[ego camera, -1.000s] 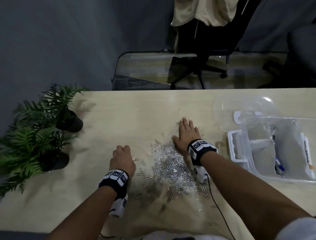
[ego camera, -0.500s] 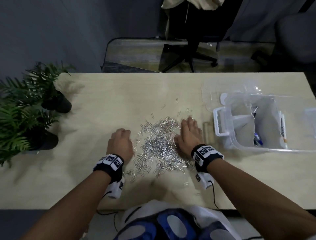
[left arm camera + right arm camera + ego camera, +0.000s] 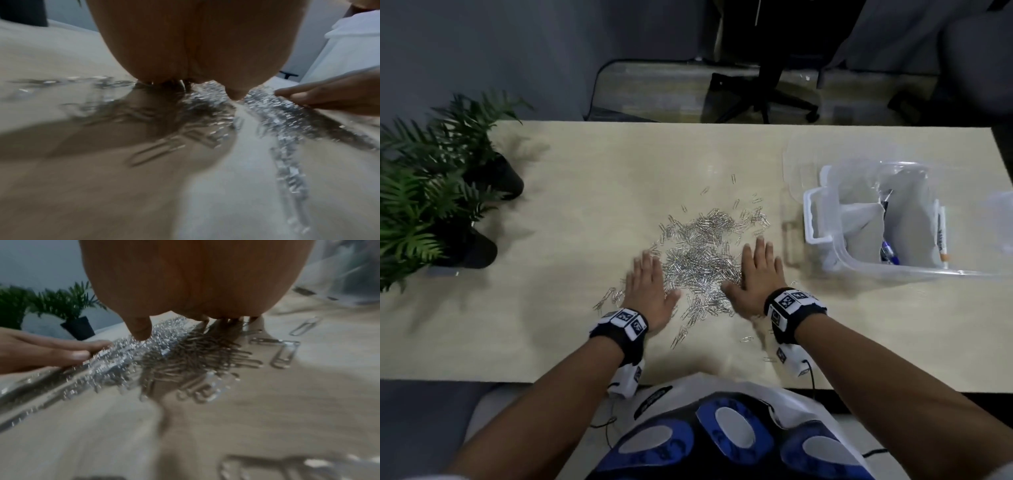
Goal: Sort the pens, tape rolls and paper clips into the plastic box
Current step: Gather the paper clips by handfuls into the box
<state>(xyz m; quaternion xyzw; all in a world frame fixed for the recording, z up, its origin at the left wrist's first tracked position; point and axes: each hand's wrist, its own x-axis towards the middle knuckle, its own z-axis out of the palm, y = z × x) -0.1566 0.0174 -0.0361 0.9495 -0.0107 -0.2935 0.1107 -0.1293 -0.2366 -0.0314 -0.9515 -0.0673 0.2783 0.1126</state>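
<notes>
A heap of silver paper clips (image 3: 702, 255) lies in the middle of the pale wooden table (image 3: 571, 212). My left hand (image 3: 649, 287) lies flat with straight fingers against the heap's left edge. My right hand (image 3: 758, 274) lies flat against its right edge. The clips (image 3: 207, 104) (image 3: 164, 356) sit between the two palms in both wrist views, blurred. A clear plastic box (image 3: 907, 274) stands to the right, holding pens (image 3: 888, 255) at its near end and a marker (image 3: 941, 240) along its right wall.
Two potted ferns (image 3: 431, 192) stand at the table's left end. The box's clear lid (image 3: 808, 161) lies behind the box. Loose clips (image 3: 681, 335) are scattered toward the table's near edge. An office chair (image 3: 767, 85) stands on the floor beyond the table.
My left hand has gone from curled to flat and slid right to the heap. My right hand has drawn back toward me along the heap's right side. The clips are bunched closer together.
</notes>
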